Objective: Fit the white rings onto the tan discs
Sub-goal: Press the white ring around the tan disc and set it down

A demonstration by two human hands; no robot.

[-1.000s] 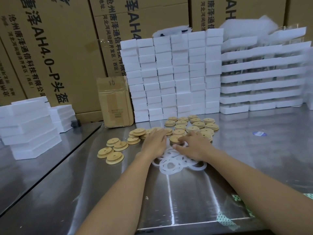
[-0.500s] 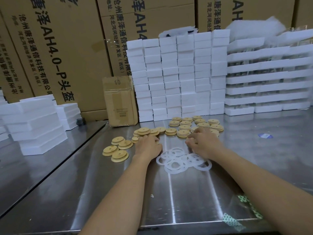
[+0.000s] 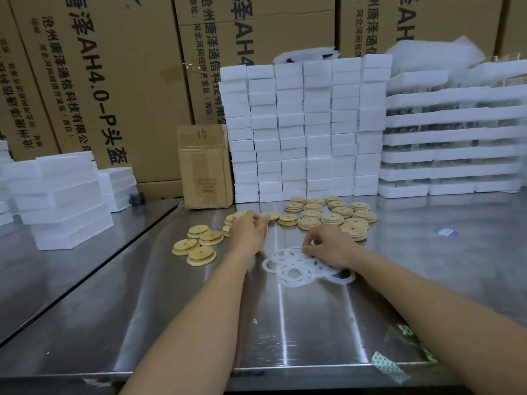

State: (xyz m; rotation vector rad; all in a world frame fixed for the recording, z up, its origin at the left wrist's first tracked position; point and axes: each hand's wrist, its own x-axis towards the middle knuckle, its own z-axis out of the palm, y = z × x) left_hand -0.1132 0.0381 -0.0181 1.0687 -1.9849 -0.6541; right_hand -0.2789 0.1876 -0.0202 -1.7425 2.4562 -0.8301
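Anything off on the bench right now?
Nothing damaged or spilled. The rings lie in a loose, overlapping heap rather than a stack. Green-patterned scraps sit at the table's near right edge. The right-hand foam trays are stacked unevenly, their ends out of line.

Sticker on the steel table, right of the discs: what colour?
The sticker is blue with a pale centre; it shows in the head view.
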